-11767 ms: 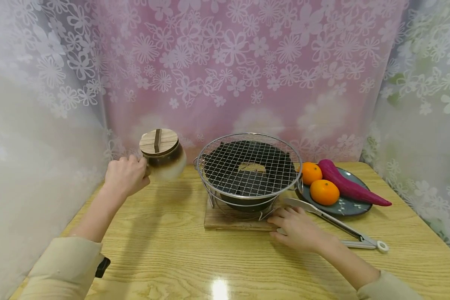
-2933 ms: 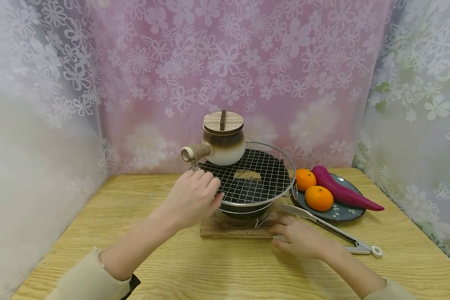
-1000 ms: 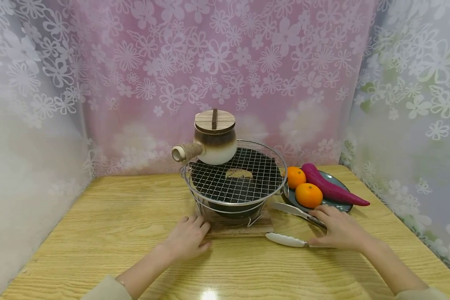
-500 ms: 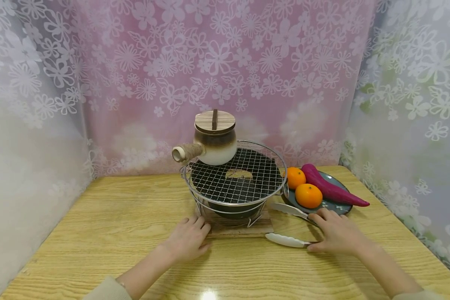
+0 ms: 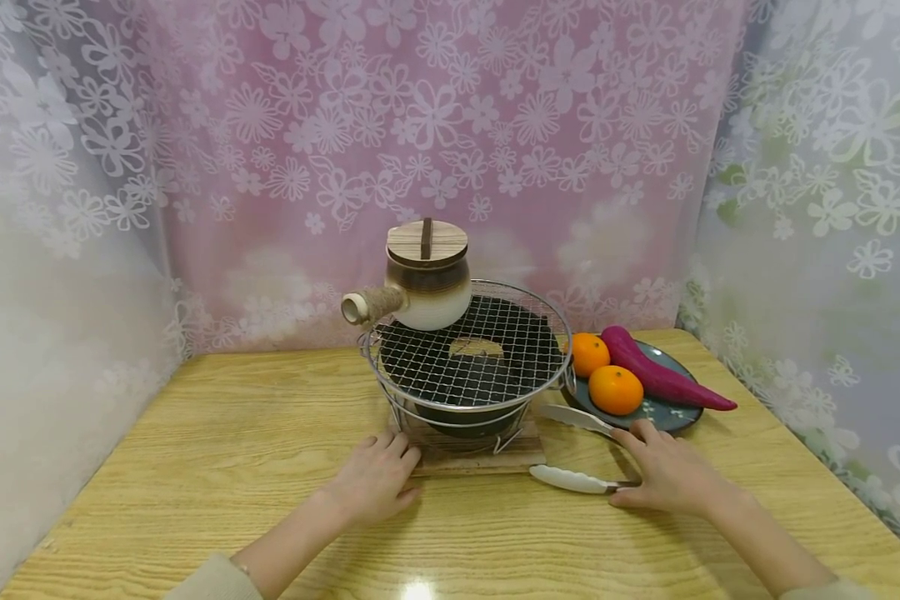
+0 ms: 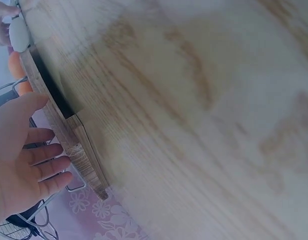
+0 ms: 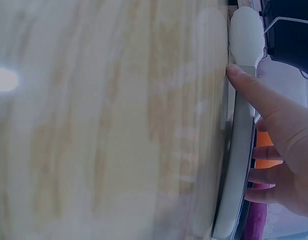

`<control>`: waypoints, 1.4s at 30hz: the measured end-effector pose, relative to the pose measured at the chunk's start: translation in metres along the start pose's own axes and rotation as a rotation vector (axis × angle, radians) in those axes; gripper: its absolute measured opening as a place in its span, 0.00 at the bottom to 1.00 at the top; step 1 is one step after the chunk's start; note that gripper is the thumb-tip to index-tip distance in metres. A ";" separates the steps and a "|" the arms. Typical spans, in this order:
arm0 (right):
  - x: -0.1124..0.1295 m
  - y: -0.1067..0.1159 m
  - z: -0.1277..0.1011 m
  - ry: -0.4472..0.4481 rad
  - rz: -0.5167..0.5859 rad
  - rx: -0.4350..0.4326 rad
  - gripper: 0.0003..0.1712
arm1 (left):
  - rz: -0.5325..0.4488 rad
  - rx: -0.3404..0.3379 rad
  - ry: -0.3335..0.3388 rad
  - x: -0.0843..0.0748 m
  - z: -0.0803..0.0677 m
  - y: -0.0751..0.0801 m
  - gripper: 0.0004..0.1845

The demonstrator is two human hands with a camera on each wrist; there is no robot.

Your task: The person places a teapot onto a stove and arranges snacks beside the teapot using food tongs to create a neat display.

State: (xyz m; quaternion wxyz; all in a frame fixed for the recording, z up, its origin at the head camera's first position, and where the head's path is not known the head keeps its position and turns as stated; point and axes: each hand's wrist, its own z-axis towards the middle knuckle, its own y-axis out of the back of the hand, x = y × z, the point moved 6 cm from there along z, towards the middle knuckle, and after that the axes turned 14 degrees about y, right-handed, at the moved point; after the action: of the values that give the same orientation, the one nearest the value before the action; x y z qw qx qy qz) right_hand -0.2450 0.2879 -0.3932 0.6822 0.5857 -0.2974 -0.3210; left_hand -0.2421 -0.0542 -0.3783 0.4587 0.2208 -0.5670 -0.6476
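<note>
In the head view, my left hand point(image 5: 378, 479) rests beside the front left corner of a wooden board point(image 5: 480, 457), fingers extended; in the left wrist view its fingertips lie along the board's edge. My right hand point(image 5: 667, 467) spans the spread arms of a pair of tongs point(image 5: 570, 479), thumb at the near arm and fingers at the far one. The right wrist view has the thumb across the near arm; the palm covers the tongs' rear end. On the wire grill rack point(image 5: 487, 367) sits a side-handled clay pot point(image 5: 431, 296) with a wooden lid, untouched.
Right of the grill, a dark plate point(image 5: 675, 414) holds two oranges point(image 5: 616, 390) and a purple sweet potato point(image 5: 660, 372). Under the rack stands a black stove bowl point(image 5: 468, 419) on the board. Floral curtains point(image 5: 450, 150) hang behind and at both sides of the wooden table point(image 5: 255, 433).
Earlier my left hand carried the pot from the left onto the rack, let go and dropped to the board. My right hand left the board's right corner and moved right onto the tongs.
</note>
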 end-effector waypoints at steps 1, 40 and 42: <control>0.000 0.000 0.000 0.002 0.003 -0.006 0.51 | -0.002 0.003 0.002 0.000 0.000 0.000 0.22; 0.010 0.029 -0.011 -0.054 -0.109 -0.100 0.52 | 0.025 -0.006 -0.007 -0.001 -0.001 0.000 0.23; 0.008 0.034 -0.012 -0.066 -0.113 -0.102 0.53 | 0.028 -0.006 -0.007 -0.001 -0.001 0.000 0.23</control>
State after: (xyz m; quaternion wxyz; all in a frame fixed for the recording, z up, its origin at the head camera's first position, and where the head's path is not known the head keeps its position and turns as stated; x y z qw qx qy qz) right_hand -0.2274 0.2929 -0.3608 0.6818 0.5553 -0.2694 -0.3928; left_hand -0.2411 -0.0539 -0.3782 0.4667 0.2091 -0.5696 -0.6435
